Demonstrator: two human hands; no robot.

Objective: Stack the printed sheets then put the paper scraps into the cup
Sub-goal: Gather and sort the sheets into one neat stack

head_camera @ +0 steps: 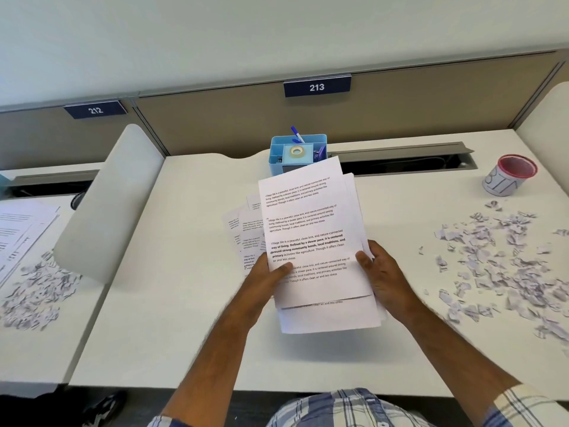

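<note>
Our fingers (278, 271) are curling round both long edges of the printed sheets (308, 241) at the centre of the frame, and we are holding the bundle up from either side, probably so that the loose pages can be squared together. Our left hand (264, 275) is gripping the left edge, thumb lying on the top page and the other fingers hidden underneath. A few sheets are fanning out to the left behind it, so we judge the stack is not yet even. Our right hand (381, 275) is clasping the right edge the same way, thumb on top. Further right, the paper scraps (492, 260) are lying scattered over the desk (184, 303), waiting for the second step. At the upper right the cup (509, 175) is standing near the scraps, tilted, mouth showing, handy for receiving them.
</note>
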